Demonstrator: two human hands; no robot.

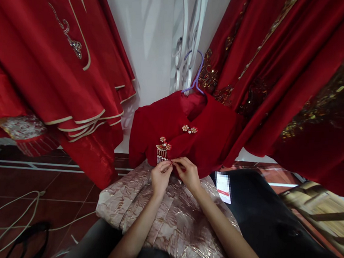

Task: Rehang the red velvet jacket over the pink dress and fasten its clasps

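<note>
A small red jacket (207, 135) hangs on a purple hanger (195, 77) from a white rack in front of me. It has pearl clasps (189, 129) near the collar and a gold tasselled clasp (163, 149) lower down. My left hand (160, 177) and my right hand (188, 173) meet at the jacket's lower edge, just below the tasselled clasp. Both hands pinch at a small fastening there, fingers pressed together. A pink-gold brocade skirt (170, 220) spreads under my forearms.
Long red embroidered gowns (54, 68) hang at left, and more red gowns (283, 74) hang at right. A white wall and a white ornate rack (186, 38) stand behind. A white tag (223, 184) lies on black fabric (272, 220). Cords (13, 216) trail over the red tiled floor.
</note>
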